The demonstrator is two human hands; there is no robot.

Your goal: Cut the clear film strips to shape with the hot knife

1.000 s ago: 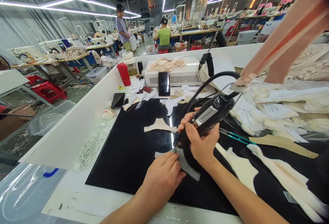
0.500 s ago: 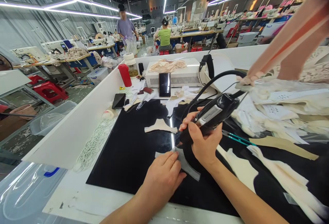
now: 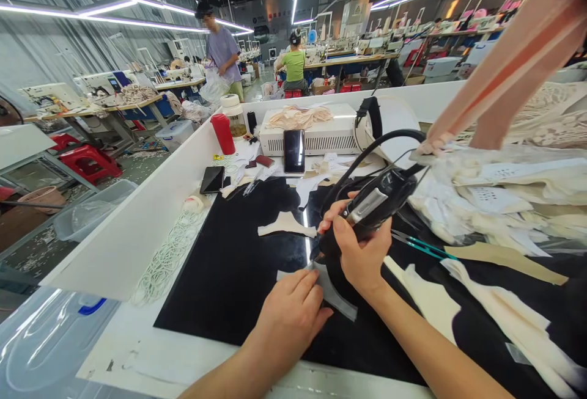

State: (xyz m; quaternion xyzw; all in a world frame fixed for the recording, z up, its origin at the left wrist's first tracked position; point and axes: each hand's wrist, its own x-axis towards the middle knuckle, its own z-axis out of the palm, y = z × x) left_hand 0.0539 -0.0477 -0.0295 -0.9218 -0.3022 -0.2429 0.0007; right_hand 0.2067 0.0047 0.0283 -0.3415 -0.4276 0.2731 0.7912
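Note:
My right hand [image 3: 360, 246] is wrapped around a black corded handheld tool [image 3: 378, 200], which leans with its narrow end down toward the mat. A curved, thin grey fabric piece [image 3: 337, 295] lies on the black mat [image 3: 220, 283]. With bent fingers close together, my left hand [image 3: 293, 307] presses on this piece, hiding part of it. The tool's tip is close to my left fingertips; whether it touches the fabric I cannot make out. Beyond my hands lies a cream fabric piece [image 3: 287, 224]. A peach cloth strip [image 3: 495, 75] runs up from the tool's cord end.
Turquoise tweezers [image 3: 424, 245] and cream cut pieces [image 3: 426, 298] lie right of my forearm. Fabric stacks [image 3: 495, 185] fill the right side. A vented white box [image 3: 316, 136], phone [image 3: 294, 151] and red cup [image 3: 222, 134] stand behind. Two people are in the background.
My right hand and the tool have shifted slightly left, and the peach strip has swung left with them. My left hand stays put. A person in the background has turned to the left.

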